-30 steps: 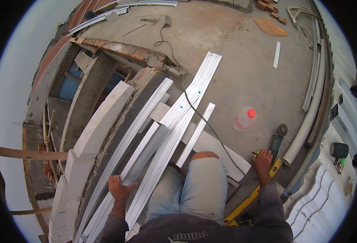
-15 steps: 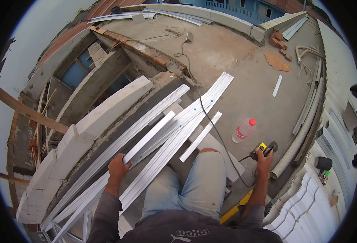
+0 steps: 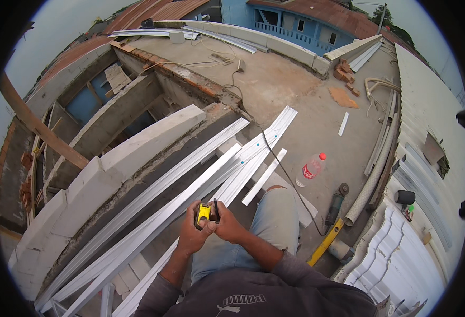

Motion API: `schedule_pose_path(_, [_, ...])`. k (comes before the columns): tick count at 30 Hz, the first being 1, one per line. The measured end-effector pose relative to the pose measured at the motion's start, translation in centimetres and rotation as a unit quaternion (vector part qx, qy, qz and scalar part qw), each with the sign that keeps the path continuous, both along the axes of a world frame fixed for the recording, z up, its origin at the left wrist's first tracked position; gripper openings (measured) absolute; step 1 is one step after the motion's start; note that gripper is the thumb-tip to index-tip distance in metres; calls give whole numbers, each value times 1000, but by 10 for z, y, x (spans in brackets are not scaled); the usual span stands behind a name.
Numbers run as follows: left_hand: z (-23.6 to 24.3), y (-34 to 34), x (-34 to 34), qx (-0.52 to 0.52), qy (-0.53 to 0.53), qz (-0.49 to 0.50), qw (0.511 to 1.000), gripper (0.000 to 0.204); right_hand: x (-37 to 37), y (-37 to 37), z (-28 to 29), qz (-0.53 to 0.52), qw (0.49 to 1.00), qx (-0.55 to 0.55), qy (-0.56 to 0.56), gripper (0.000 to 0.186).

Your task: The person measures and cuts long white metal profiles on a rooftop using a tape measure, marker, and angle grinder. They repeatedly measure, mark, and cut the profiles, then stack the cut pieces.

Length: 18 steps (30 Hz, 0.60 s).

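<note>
My left hand (image 3: pixel 192 238) and my right hand (image 3: pixel 231 228) are together above my lap. A yellow and black tape measure (image 3: pixel 204 213) sits in the left hand's closed fingers. Beside it, the right hand is closed on a slim dark stick (image 3: pixel 216 207), perhaps a marker. Just beyond both hands lies a silver metal channel (image 3: pixel 211 173), one of several long profiles stretching across to the left. Crossing them is a truss-like assembly (image 3: pixel 251 153) dotted with blue screw heads. A short white metal strip (image 3: pixel 264 177) rests to its right.
At my right are an angle grinder (image 3: pixel 336 204) on the floor, a yellow spirit level (image 3: pixel 326 243) and a red-capped bottle (image 3: pixel 310 169). A dark cable (image 3: pixel 282 159) crosses the profiles. Left runs a white block wall (image 3: pixel 137 140) beside an open drop. Corrugated sheets (image 3: pixel 388 259) lie right.
My left hand has left the metal channel and moved right to the tape measure. My right hand has come from beside the grinder to my lap. The view has tilted up slightly.
</note>
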<state>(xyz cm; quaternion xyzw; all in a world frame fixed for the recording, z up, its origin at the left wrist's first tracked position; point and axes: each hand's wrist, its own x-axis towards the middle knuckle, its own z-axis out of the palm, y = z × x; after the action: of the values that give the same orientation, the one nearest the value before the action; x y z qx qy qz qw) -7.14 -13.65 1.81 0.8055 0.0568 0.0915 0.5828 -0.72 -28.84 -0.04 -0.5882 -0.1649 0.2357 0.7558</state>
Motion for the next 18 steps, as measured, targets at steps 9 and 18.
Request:
schedule_pose_path(9, [19,30,-36,166,66,-60,982,79,2,2,-9,60,992,-109,31,27])
schedule_pose_path(18, [34,177,-119,366,337,173,850,45,224,-40,-21,-340,907,-233,-82,24])
